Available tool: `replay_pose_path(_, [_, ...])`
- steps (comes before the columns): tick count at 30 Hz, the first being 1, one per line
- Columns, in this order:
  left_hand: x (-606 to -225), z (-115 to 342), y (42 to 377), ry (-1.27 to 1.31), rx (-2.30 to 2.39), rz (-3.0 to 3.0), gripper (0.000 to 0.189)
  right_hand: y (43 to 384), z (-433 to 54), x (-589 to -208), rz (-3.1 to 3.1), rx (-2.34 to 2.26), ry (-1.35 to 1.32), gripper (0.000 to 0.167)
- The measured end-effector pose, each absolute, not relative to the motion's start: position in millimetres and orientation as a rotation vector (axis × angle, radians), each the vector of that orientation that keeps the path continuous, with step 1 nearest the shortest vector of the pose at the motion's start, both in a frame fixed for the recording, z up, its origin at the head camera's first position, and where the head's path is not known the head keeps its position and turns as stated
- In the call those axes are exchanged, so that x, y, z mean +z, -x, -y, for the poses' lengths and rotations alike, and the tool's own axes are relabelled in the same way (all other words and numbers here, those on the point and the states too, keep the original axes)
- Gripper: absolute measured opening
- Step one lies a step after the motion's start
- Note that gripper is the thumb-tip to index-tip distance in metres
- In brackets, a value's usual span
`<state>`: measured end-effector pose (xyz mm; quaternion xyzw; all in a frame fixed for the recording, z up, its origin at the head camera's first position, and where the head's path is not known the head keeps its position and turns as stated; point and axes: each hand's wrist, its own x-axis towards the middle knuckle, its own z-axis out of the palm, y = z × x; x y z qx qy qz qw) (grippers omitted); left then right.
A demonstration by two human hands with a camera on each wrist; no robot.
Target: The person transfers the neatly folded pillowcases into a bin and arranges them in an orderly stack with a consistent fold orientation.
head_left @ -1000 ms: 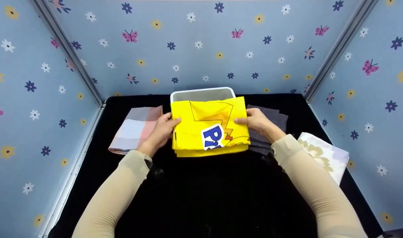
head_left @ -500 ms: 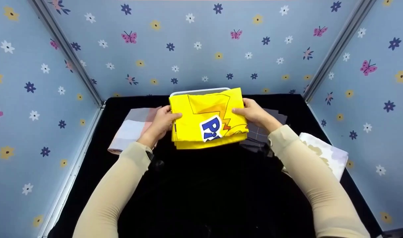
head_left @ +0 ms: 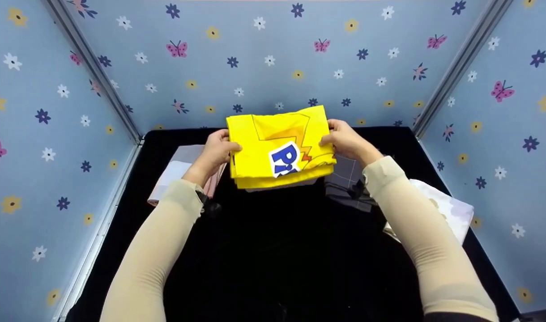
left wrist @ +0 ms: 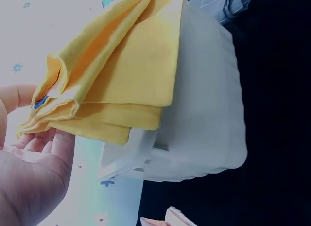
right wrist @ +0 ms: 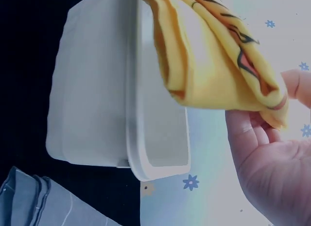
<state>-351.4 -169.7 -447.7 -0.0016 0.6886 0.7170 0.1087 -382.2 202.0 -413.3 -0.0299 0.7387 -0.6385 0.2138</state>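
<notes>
Yellow cloth (head_left: 273, 129), folded in layers, and it's up between the two hands! Left hand (head_left: 215, 152) has one side edge pinched, thumb on the front face, fingers tucked behind. Right hand (head_left: 346, 141) matches it on the opposite edge: thumb in front, fingers at the back, a firm pinch, and sitting slightly farther from the body than the left. Blue "Pi" lettering on a white patch faces the person, right between the hands, an orange zigzag beside it.

And look below! White container (right wrist: 92, 90) lies beneath the cloth, between the hands, its pale rim showing in the right wrist view. Touching the rim or clear of it? Cannot tell.

Out to the left of the left hand, partly under that wrist: a pink, white and grey cloth (head_left: 179, 156), folded. Just on the near side of the right hand, a dark grey cloth (head_left: 338, 179) with thin pale lines. Farther right, partly hidden by the right sleeve (head_left: 427, 243), a white floral cloth (head_left: 456, 212). All three are down on the black tabletop (head_left: 273, 259), with blue flowered walls (head_left: 282, 40) rising beyond both hands.
</notes>
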Motion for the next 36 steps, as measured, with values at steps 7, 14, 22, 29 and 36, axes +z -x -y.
replay_pose_path(7, [-435.4, 172.1, 360.5, 0.08, 2.091, -2.076, 0.062, 395.3, -195.7, -407.0, -2.205, -1.803, -0.018, 0.053])
replay_pose_path(14, [-428.9, 172.0, 370.8, 0.136, 2.11, -2.094, 0.064, 407.3, -192.4, -409.0, -2.316, -1.821, -0.046, 0.057])
replay_pose_path(22, [-434.4, 166.6, 383.6, 0.168, 2.104, -2.198, 0.064, 415.2, -190.9, -417.2, -2.333, -1.866, -0.013, 0.066])
replay_pose_path(29, [-445.4, 165.2, 392.7, 0.156, 2.098, -2.207, 0.068, 420.1, -189.2, -429.0, -2.357, -1.894, -0.057, 0.064])
replay_pose_path(36, [-457.7, 166.8, 396.0, 0.168, 2.117, -2.221, 0.068, 420.2, -186.7, -438.8, -2.368, -1.883, -0.1, 0.063])
